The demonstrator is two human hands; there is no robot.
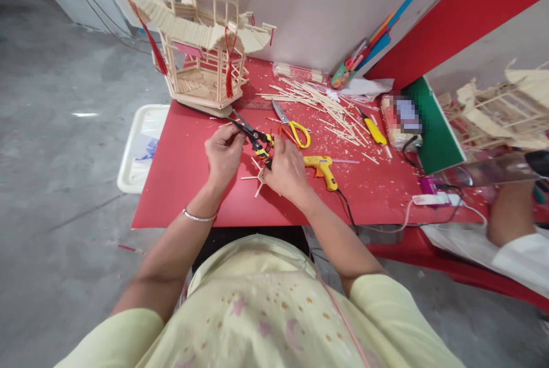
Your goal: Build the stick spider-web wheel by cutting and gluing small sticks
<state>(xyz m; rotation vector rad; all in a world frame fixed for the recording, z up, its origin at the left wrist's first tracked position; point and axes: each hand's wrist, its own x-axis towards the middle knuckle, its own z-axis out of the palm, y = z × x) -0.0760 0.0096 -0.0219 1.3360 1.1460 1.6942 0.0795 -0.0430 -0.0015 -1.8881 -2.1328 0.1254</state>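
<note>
My right hand (286, 169) is closed around the yellow-and-black handles of a pair of cutting pliers (253, 136), whose dark jaws point up and to the left. My left hand (223, 153) pinches something small at the jaws; I cannot make out what it is. A small piece built of glued wooden sticks (256, 179) lies on the red table (180, 185) just below and between my hands.
A stick-built pagoda model (201, 30) with red tassels stands at the back left. Yellow-handled scissors (295, 127), a yellow glue gun (321, 167), a yellow utility knife (374, 130) and a pile of loose sticks (321, 105) lie to the right. A white tray (141, 150) sits left of the table. Another person's arm (508, 213) is at the right.
</note>
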